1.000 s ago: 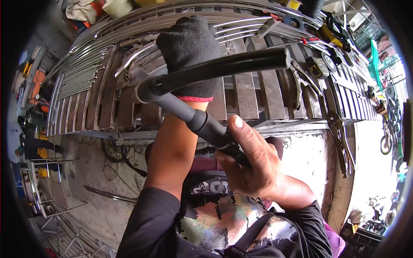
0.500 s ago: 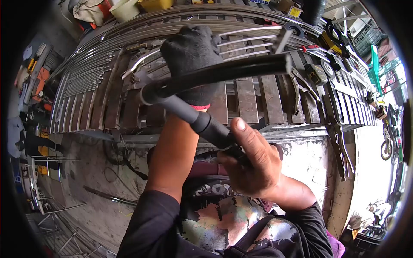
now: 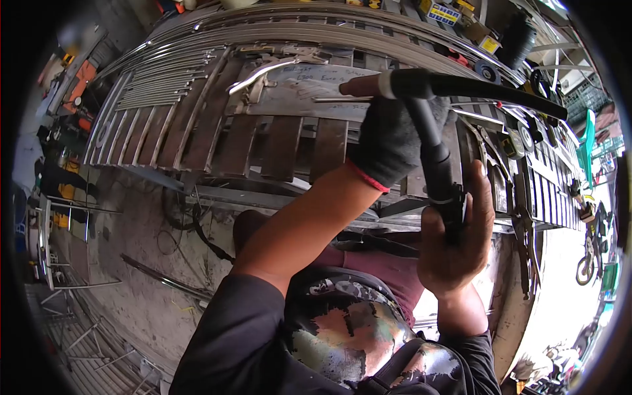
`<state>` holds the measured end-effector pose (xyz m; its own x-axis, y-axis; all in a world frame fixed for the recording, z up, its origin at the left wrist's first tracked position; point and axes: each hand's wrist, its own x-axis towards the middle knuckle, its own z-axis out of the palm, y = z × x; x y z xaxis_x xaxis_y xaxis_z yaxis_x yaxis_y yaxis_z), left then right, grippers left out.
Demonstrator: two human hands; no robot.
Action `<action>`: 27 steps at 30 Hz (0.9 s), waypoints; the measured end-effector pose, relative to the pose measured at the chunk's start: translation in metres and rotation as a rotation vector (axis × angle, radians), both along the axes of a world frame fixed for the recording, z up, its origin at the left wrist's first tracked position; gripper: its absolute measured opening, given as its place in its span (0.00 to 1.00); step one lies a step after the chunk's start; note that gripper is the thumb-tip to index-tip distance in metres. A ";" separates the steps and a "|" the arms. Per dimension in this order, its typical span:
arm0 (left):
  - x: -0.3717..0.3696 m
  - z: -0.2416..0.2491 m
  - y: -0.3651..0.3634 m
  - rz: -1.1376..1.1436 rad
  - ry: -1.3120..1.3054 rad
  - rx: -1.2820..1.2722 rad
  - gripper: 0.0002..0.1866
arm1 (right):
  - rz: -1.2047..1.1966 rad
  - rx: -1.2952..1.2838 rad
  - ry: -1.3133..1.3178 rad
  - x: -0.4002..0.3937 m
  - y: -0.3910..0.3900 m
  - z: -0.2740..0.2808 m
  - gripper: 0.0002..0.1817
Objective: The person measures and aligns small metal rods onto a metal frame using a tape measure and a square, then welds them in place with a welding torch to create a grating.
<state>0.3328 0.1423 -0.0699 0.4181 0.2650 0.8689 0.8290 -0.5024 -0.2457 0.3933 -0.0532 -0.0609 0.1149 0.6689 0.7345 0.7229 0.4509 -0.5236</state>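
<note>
My bare right hand (image 3: 457, 243) grips the black handle of a TIG welding torch (image 3: 438, 155), held upright close to the camera. The torch's long black back cap points right and its pinkish nozzle points left. My left hand (image 3: 393, 138), in a dark grey glove with a red cuff, is closed over the workbench behind the torch. Its fingers are mostly hidden, so what it grips cannot be made out. Thin metal bars (image 3: 339, 100) show at the glove's left side. A metal plate (image 3: 296, 89) with handwriting lies left of the glove, a bent bright bar (image 3: 263, 74) on it.
The slatted metal workbench (image 3: 227, 141) carries a row of thin rods (image 3: 155, 82) at left and long bars along the back. Locking pliers (image 3: 490, 148) and a tape measure (image 3: 511, 143) lie at right. A black cable (image 3: 204, 237) hangs below the bench.
The gloved left hand has moved right across the bench, uncovering the handwritten plate. The torch in my right hand has swung right and stands more upright. The view has shifted slightly.
</note>
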 end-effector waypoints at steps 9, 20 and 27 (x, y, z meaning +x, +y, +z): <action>0.002 0.004 0.004 -0.225 -0.043 -0.213 0.09 | -0.017 -0.068 -0.017 -0.006 0.004 -0.003 0.37; 0.002 0.007 -0.006 -0.111 0.144 -0.185 0.11 | 0.027 -0.205 -0.015 -0.007 0.005 -0.004 0.38; 0.018 -0.022 0.011 -0.357 -0.093 -0.319 0.14 | 0.027 -0.138 -0.130 -0.009 0.012 0.006 0.38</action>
